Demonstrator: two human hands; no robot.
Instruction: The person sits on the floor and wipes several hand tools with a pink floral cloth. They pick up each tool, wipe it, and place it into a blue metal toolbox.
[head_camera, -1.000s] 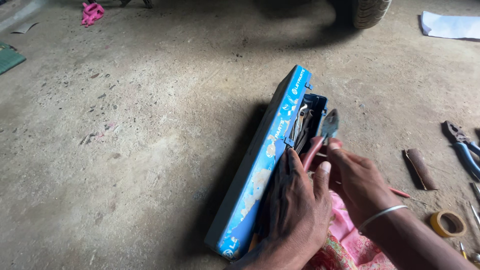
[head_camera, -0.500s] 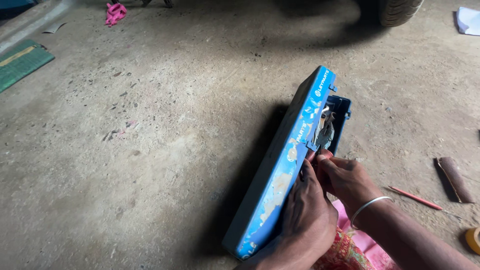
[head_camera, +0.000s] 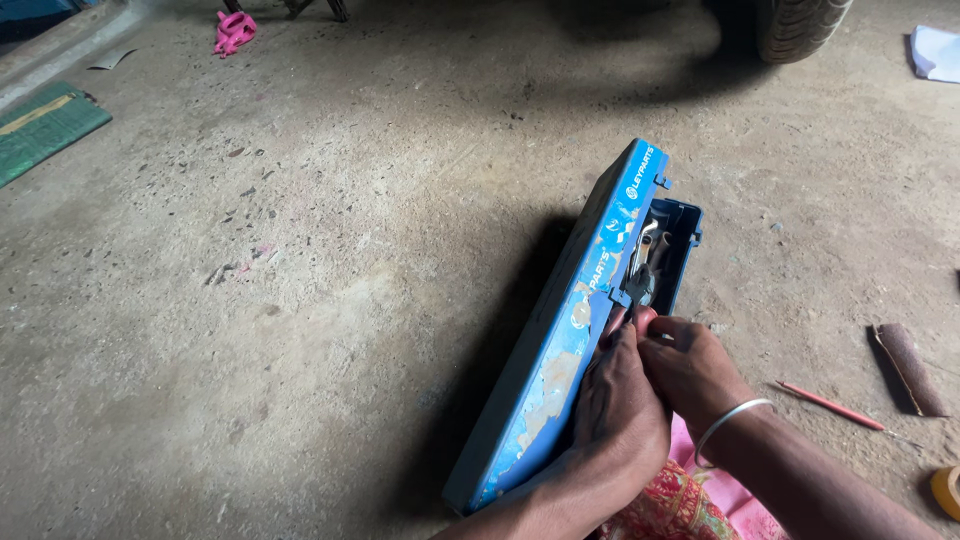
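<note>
A long blue tool box lies on the concrete floor with its lid raised almost upright. Metal tools show inside its far end. My left hand rests against the inner side of the lid, fingers reaching into the box. My right hand, with a silver bangle on the wrist, is closed on the red handles of a pair of pliers whose metal jaws point into the box. Most of the box's inside is hidden by the lid and my hands.
A tyre stands at the top right, white paper beside it. A rusty brown tool, a thin red stick and a yellow tape roll lie at right. Pink cloth and a green board sit far left.
The pliers, held above the box a second ago, have gone down into it. The camera view has shifted so the box sits further right; tools at the right edge left the view.
</note>
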